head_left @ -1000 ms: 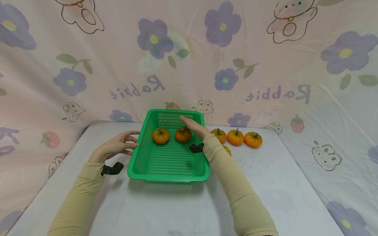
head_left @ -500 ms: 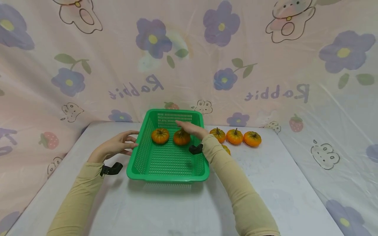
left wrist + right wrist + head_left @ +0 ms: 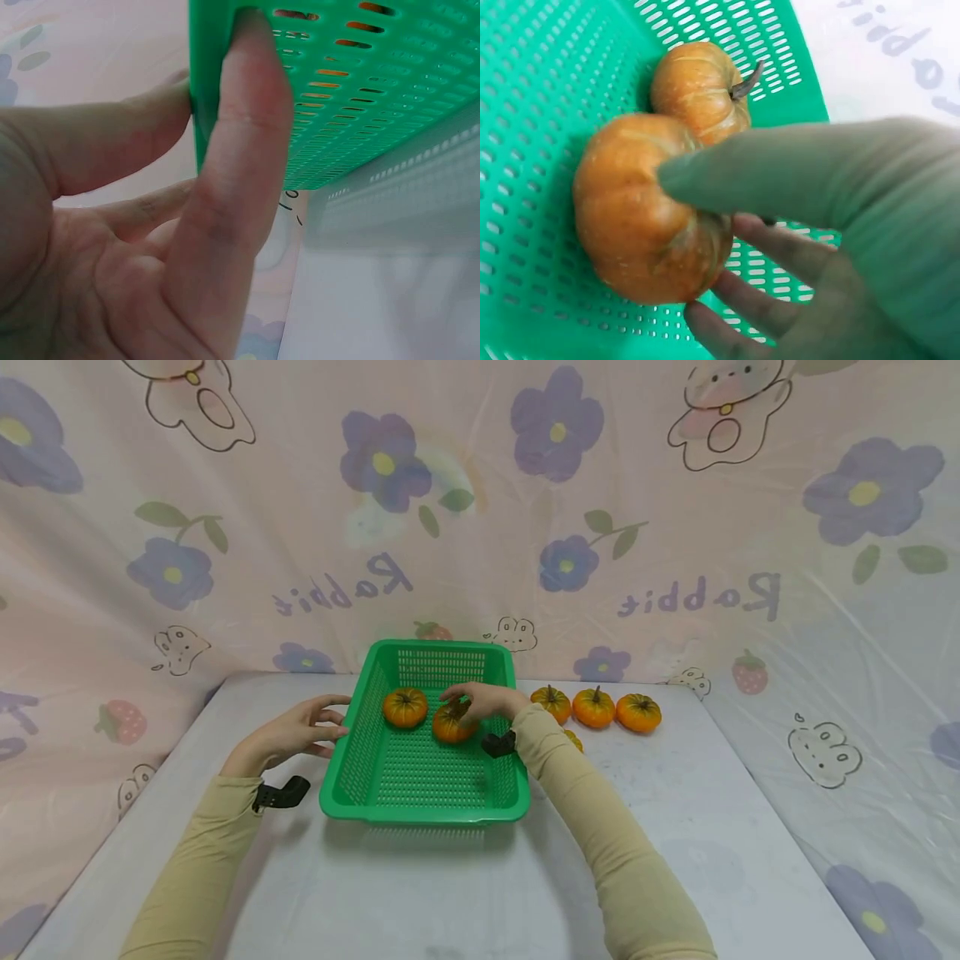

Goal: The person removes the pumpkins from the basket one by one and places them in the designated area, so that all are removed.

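A green plastic basket stands on the white table with two small orange pumpkins inside. At its left side my left hand holds the rim, with curved fingers at the edge and one digit tucked under it in the left wrist view. Inside the basket my right hand grips the nearer pumpkin, thumb on one side and fingers on the other. Whether this pumpkin is raised off the basket floor, I cannot tell. The other pumpkin, with a dark stem, lies beside it to the left.
Right of the basket, several more pumpkins lie on the table: a row at the back, including one at the right end, and another pumpkin partly hidden by the right sleeve. A patterned cloth hangs behind the table.
My right hand has come down around the pumpkin in the basket, and that pumpkin has shifted a little left and nearer. The left hand keeps its place at the rim.
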`<state>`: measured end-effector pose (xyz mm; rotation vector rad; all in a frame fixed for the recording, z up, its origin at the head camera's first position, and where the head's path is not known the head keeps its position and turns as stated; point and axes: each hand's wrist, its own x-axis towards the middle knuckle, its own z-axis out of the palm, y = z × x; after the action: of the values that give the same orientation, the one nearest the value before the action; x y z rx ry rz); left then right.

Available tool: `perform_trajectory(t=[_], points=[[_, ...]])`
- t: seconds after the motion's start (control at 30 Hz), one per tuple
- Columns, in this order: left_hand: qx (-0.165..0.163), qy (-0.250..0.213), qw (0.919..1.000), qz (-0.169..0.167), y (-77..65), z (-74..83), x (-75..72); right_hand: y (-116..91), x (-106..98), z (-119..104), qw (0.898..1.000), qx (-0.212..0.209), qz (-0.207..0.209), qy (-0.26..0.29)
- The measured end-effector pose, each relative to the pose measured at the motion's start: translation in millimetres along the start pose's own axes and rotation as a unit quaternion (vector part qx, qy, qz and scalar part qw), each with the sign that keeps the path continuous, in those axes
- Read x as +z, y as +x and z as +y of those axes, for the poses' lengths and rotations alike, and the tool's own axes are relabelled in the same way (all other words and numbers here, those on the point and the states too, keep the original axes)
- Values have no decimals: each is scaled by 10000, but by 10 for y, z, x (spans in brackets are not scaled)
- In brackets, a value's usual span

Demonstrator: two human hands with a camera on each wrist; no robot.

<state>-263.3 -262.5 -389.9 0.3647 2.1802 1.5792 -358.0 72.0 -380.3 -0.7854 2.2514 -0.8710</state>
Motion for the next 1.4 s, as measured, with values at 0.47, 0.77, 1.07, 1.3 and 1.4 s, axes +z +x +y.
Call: perform_trajectory(t=[0.47,0.77,1.07,1.3,1.4], points=[[47,-53,10000,-19,-22,-28,-21,16,76,-40,9956,71,-230,-909],[44,-20,10000,-29,-7,-20,-20,39,78,-41,9933,50,-316,-1112],[-1,41,10000,-39,-1,-3,-15,54,88,-23,9930,56,-403,-1113],[-28,-7,10000,-35,7,-7,-7,62,110,0,9925,83,-378,-1161],[-11,17,10000,-46,10,-8,-5,52,111,-5,9925,113,-387,-1155]])
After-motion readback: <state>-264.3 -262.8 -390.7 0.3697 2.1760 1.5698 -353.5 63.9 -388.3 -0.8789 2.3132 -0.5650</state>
